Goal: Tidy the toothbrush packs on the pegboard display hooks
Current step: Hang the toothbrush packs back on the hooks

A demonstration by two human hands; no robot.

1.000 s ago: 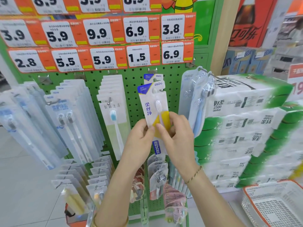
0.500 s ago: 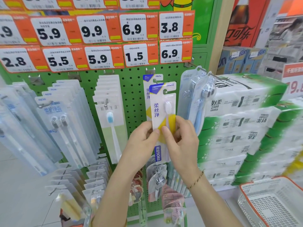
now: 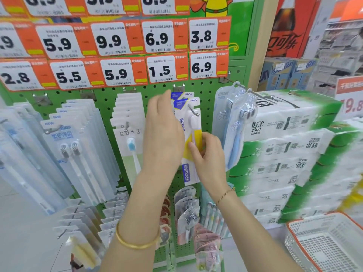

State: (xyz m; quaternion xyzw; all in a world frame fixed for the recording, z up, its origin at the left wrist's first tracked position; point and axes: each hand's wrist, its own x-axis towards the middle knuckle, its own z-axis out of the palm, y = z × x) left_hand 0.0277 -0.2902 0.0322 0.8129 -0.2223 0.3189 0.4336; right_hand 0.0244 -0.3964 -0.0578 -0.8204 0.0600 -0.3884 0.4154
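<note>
The front FROG toothbrush pack [image 3: 193, 132] is hanging on the hook [image 3: 193, 111], its punched hole threaded over the wire and the card sitting slightly askew. It is a white card with a blue header, a yellow panel and one pale brush under a blister.

You are pinching its yellow panel, below the hook, between the thumb and forefinger of your right hand [image 3: 209, 160]. Your left hand [image 3: 163, 138] is lying with straight fingers along the card's edge left of the hook, thumb hidden, and is clasping nothing that shows.

The step in hand appears to be seating and squaring this pack. Next, you are likely needing to slide it back against the second FROG pack [image 3: 179, 94], behind it on the hook, and level it.

A blue-brush pack [image 3: 233, 130] is hanging right of the hook.
</note>
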